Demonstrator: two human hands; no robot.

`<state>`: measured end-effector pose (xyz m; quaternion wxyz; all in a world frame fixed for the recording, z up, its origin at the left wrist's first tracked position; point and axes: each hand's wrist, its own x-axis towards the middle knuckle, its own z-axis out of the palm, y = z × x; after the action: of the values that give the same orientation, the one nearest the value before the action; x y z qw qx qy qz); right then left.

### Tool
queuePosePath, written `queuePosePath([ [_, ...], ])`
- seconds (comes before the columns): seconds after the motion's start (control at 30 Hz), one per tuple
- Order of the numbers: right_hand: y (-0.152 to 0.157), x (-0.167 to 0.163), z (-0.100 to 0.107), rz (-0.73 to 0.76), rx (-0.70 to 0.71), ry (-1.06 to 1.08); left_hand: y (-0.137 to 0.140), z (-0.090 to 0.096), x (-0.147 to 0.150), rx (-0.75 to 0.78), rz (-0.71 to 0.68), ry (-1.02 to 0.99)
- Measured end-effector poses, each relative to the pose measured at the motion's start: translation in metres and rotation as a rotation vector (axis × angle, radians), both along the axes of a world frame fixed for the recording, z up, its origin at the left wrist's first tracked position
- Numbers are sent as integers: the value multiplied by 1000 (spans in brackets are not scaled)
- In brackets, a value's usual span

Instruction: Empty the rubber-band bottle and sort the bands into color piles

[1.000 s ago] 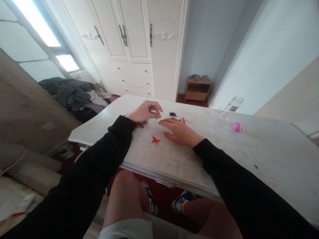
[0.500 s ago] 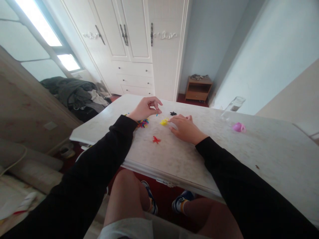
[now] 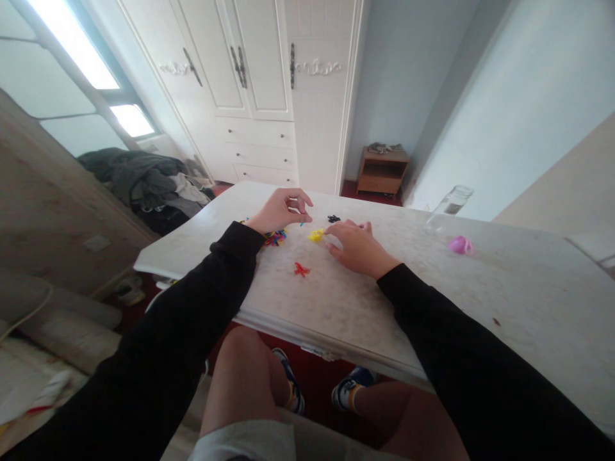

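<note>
Light: daylight from window [image 3: 132, 120], upper left; panes blown out to white. Exposure: moderately dim, hazy, low contrast. Black sleeves [image 3: 182, 326]: almost without detail. Red floor [image 3: 317, 384] beneath table [image 3: 384, 314]: deep shadow. Distortion: wide-angle, wardrobe [image 3: 264, 70] leaning, forearms stretched towards lower corners. Focus: soft; multicoloured pile [image 3: 276, 239] smeared, single pieces indistinct.
</note>
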<state>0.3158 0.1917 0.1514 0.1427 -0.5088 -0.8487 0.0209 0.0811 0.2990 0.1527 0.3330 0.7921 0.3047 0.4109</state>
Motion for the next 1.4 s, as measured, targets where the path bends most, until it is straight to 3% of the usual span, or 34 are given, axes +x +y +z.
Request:
queuePosePath([
  [0.6, -2, -4, -3, 70, -121, -31, -2, 1, 1, -13, -4, 15],
  [0.8, -3, -4, 1, 11, -45, 20, -4, 2, 2, -9, -21, 11],
  [1.4, -8, -8, 2, 183, 45, 113, -4, 0, 1, -129, -168, -19],
])
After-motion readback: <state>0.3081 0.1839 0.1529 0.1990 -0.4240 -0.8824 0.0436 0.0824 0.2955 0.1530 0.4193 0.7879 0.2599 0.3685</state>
